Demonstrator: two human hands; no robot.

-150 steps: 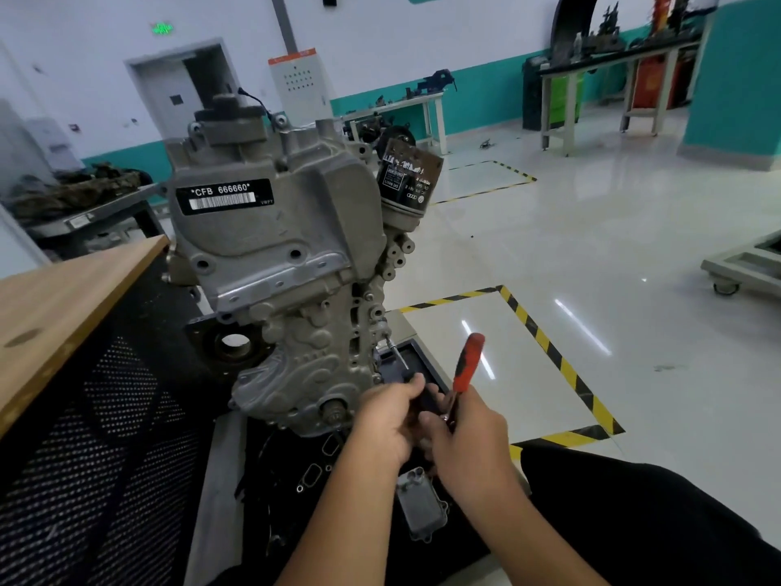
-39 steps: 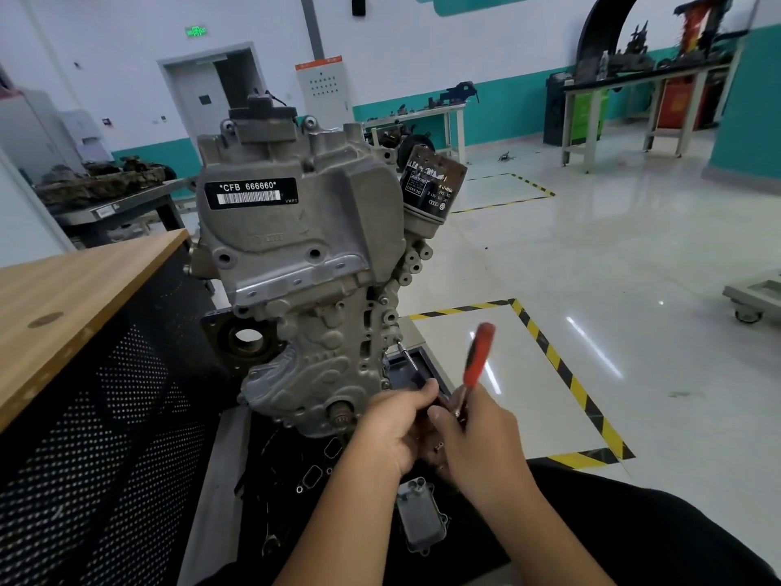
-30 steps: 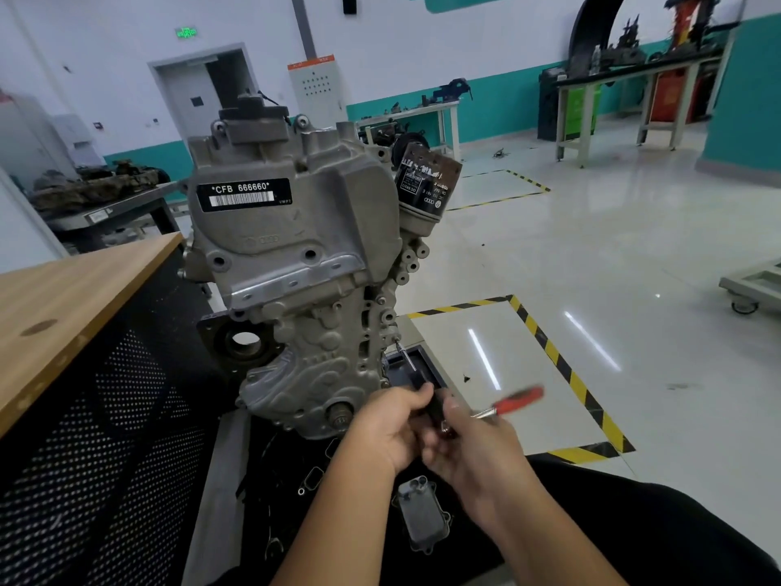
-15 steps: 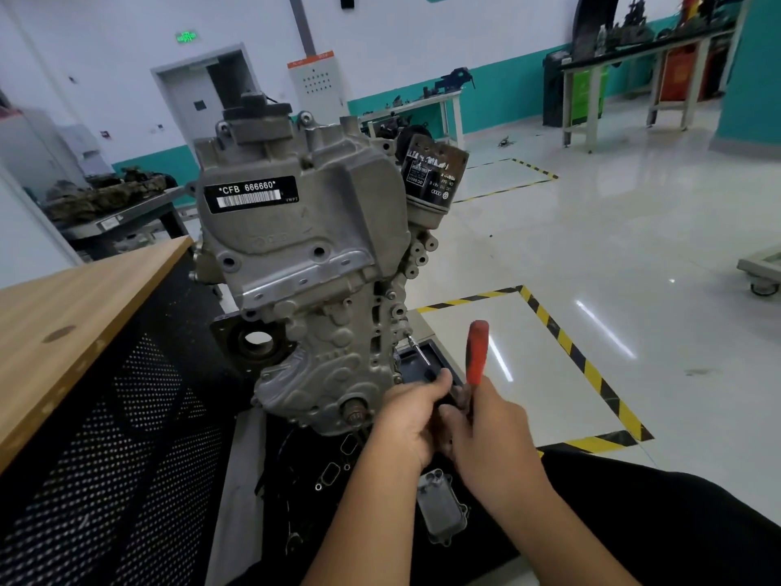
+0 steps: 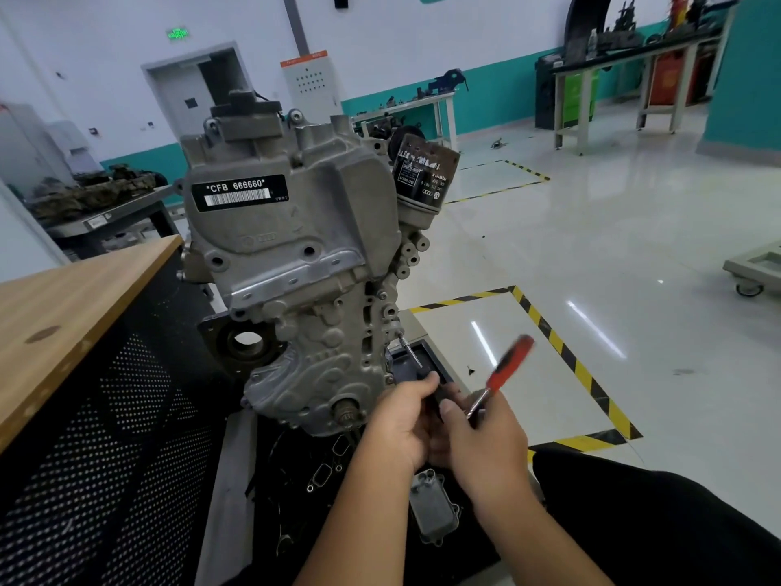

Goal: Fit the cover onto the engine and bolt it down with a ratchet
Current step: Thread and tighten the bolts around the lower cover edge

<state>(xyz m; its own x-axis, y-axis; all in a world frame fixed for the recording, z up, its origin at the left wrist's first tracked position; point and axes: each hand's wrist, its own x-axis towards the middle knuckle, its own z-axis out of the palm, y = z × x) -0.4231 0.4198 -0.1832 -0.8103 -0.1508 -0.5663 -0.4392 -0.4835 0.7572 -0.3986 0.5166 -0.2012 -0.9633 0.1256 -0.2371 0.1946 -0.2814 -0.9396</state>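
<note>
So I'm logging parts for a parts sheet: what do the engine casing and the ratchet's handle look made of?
Engine casing: seemingly cast aluminium, going by its dull grey, grainy, ribbed surface. Ratchet handle: probably red plastic or rubber; it is blurred, with a bright metal shank below it.

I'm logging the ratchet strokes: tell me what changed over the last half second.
The ratchet's red handle swung from upright down to the right, gripped by the right hand. The left hand still holds the tool's head beside the engine.
</note>
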